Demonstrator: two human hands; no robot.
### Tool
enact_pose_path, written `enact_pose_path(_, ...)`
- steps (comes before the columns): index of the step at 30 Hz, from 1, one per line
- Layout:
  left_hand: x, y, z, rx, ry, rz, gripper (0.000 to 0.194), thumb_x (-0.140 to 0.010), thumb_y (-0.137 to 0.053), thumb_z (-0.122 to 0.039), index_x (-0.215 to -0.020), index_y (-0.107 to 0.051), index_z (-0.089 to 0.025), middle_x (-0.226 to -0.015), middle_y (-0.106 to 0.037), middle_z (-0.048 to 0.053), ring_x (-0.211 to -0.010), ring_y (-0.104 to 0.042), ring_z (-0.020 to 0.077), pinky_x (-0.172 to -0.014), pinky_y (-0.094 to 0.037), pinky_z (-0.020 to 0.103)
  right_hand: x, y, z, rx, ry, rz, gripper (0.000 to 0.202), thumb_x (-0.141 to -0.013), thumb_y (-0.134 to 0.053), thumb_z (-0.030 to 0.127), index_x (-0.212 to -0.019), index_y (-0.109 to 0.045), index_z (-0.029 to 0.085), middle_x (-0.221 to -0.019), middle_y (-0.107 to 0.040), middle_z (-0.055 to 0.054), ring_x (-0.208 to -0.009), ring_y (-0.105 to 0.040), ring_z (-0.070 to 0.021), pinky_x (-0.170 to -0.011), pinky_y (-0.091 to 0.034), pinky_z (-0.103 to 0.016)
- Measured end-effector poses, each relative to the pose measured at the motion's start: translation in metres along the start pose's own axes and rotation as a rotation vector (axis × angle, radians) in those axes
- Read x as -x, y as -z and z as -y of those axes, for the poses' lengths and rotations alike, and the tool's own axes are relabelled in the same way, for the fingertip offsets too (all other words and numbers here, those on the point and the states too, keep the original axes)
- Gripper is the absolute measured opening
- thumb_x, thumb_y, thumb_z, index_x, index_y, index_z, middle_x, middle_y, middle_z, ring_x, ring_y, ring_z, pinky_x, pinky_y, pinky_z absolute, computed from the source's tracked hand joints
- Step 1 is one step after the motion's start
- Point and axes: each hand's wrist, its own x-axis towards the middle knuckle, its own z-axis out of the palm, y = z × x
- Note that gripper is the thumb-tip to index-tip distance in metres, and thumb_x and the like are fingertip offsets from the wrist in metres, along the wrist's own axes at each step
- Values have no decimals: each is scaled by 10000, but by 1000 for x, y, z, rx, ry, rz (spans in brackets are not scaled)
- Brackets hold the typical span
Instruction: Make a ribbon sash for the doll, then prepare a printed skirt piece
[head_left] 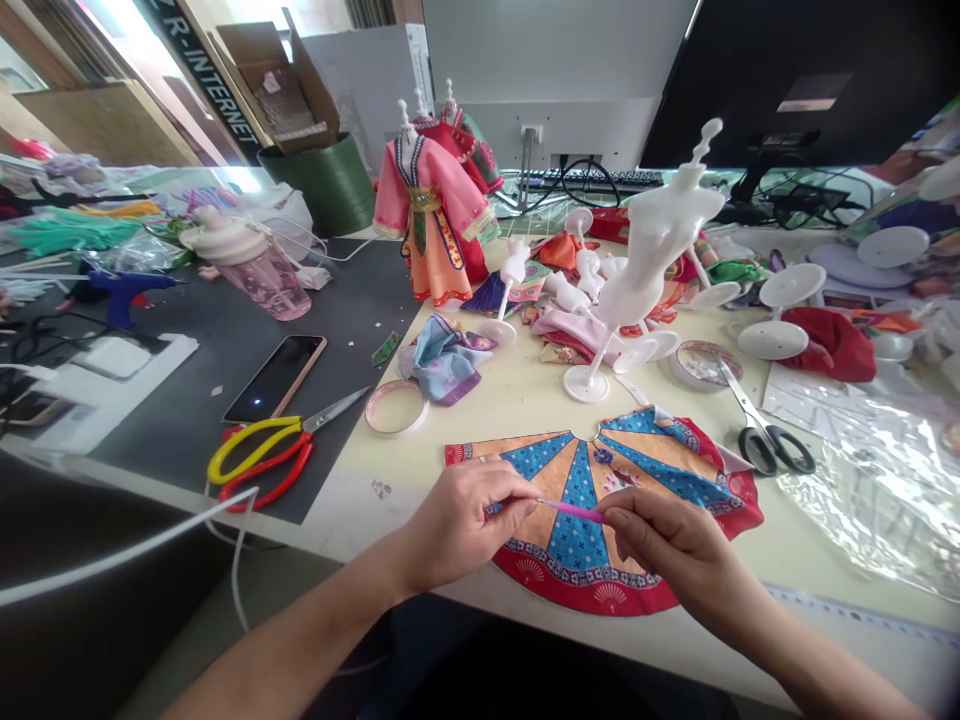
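Above a fan-shaped cloth (pixel 579 535) in blue, orange and red, a thin pink tool (pixel 576 512) is held level between my two hands. My right hand (pixel 664 540) is closed round its pink end. The fingertips of my left hand (pixel 469 515) are pinched together at the thin pale tip; whatever else they may hold is too small to make out. The cloth lies spread on the cream table (pixel 360 480), partly under both hands.
A white mannequin (pixel 652 240) stands behind the cloth, near a tape roll (pixel 397 408). Scissors (pixel 765 425) lie at right, red-and-yellow scissors (pixel 270 455) and a phone (pixel 277 378) at left. Dressed doll forms (pixel 427 205) stand further back. A white cable (pixel 127 555) crosses the lower left.
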Motion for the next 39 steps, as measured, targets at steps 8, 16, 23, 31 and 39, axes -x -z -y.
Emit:
enact_pose_path(8, -1, -9, -2, -86, 40, -56, 130, -852, -518, -118, -825, -645, -126, -713, -650, 39, -661, -586, 120, -626, -473, 238, 5, -4, 4, 361, 305, -156, 180, -934, -428, 257, -906, -599, 209, -594, -596, 13, -517, -550, -111, -498, -423, -241)
enact_pose_path(16, 1, -21, 6, -233, -80, -160, 132, -794, -502, -45, -808, -606, -125, -678, -624, 28, -631, -567, 122, -597, -451, 240, 9, -13, -3, 568, 595, -284, 150, -907, -468, 145, -1024, -557, 174, -767, -680, -39, -638, -623, -150, -570, -462, -269)
enact_pose_path(23, 1, -19, 1, -126, 11, -147, 127, -812, -505, -45, -823, -591, -139, -708, -637, 16, -646, -581, 104, -616, -464, 214, 9, -7, 6, 41, 44, -58, 267, -939, -413, 367, -838, -593, 198, -537, -479, 37, -472, -417, -84, -440, -322, -216)
enact_pose_path(31, 0, -21, -1, -222, -103, -213, 120, -832, -499, -43, -859, -569, -137, -723, -637, 30, -673, -571, 123, -637, -468, 244, 6, -7, 0, -700, -364, 144, 334, -888, -494, 468, -734, -555, 178, -434, -230, 102, -428, -315, -61, -504, -342, -223)
enact_pose_path(39, 0, -26, 4, -377, -159, -233, 107, -818, -501, -46, -835, -560, -134, -684, -606, 26, -639, -541, 131, -601, -457, 258, 15, -10, -6, 274, 291, -184, 173, -938, -432, 264, -929, -589, 192, -593, -572, 23, -496, -506, -95, -462, -378, -221)
